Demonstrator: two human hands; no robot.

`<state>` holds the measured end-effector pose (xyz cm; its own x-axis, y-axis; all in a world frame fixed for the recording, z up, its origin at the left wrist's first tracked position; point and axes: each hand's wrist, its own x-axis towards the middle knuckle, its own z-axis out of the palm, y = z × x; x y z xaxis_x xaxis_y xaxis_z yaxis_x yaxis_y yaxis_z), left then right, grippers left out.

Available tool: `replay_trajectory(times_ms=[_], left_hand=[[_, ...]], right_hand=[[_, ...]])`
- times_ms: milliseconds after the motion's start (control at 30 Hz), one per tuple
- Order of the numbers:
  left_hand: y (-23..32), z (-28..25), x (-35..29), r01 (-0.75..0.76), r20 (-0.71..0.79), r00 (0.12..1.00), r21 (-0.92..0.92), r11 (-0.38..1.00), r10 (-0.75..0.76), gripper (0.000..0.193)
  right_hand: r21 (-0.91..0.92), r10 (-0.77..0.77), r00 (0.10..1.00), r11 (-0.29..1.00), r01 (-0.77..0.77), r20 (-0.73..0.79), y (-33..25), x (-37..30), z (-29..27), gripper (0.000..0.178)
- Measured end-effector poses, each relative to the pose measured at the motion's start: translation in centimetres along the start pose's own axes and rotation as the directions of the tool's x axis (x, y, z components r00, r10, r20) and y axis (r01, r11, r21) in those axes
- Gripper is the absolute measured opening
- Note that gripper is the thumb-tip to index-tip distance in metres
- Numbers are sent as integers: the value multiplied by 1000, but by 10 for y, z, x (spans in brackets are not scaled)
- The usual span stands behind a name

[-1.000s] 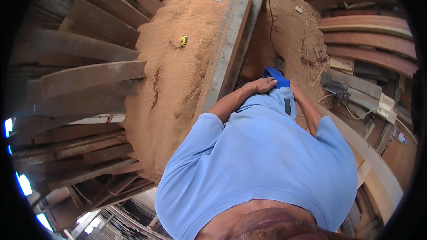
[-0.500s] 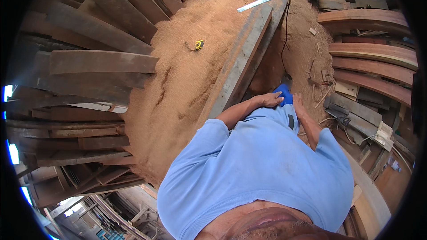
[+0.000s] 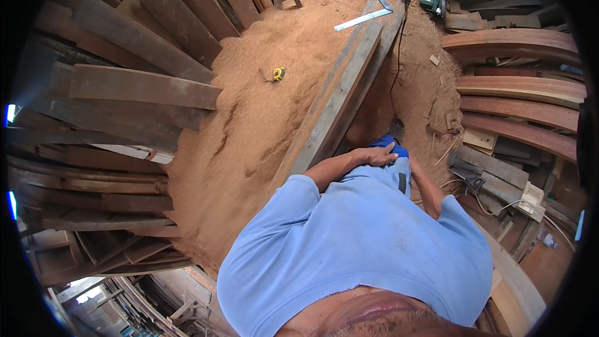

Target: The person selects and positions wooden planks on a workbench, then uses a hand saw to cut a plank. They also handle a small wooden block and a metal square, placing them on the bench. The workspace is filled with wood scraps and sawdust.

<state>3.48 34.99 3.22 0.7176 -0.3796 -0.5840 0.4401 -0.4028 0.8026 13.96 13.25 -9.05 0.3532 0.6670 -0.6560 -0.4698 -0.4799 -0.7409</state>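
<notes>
- One bunched piece of blue cloth [image 3: 400, 150] sits right of centre in the frame, just beyond the hem of the light blue shirt [image 3: 368, 237].
- The left hand [image 3: 382, 155] lies against the cloth, its fingers loosely bent and close together; whether they pinch it, I cannot tell.
- The right hand [image 3: 413, 163] is mostly hidden at the shirt's right edge, so its opening and any hold are beyond telling.
- Judging by the folds, the cloth should be light, soft and limp, neither fragile nor slippery, and would give way rather than hold a shape.
- A gathered fold near the left fingertips seems the best place to grip, with thumb against fingers.
- The timber beam [image 3: 340, 97], at upper centre, looks heavy and stiff by contrast; sawdust [image 3: 249, 131] spreads across left of centre.
</notes>
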Motion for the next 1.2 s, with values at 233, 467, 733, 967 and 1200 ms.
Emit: replay_trajectory(times_ms=[233,467,733,967,1200], left_hand=[[-6,3,5,-27,260,964,-70,997,45,96],[3,-4,1,-82,337,937,-44,996,92,89],[-24,2,-4,27,13,1000,18,999,-28,85],[-30,-3,-18,62,-36,997,-9,998,-62,81],[-16,-9,-31,60,-123,990,-61,996,-67,69]], right_hand=[[-159,275,952,954,-253,134,-66,-80,-10,32],[-861,-118,955,472,-187,-272,-75,-78,5,27],[-879,-204,953,464,-108,-225,-67,-27,53,23],[-835,-243,970,534,134,0,-66,-10,45,24],[-966,-186,968,225,-125,-168,-70,7,57,28]])
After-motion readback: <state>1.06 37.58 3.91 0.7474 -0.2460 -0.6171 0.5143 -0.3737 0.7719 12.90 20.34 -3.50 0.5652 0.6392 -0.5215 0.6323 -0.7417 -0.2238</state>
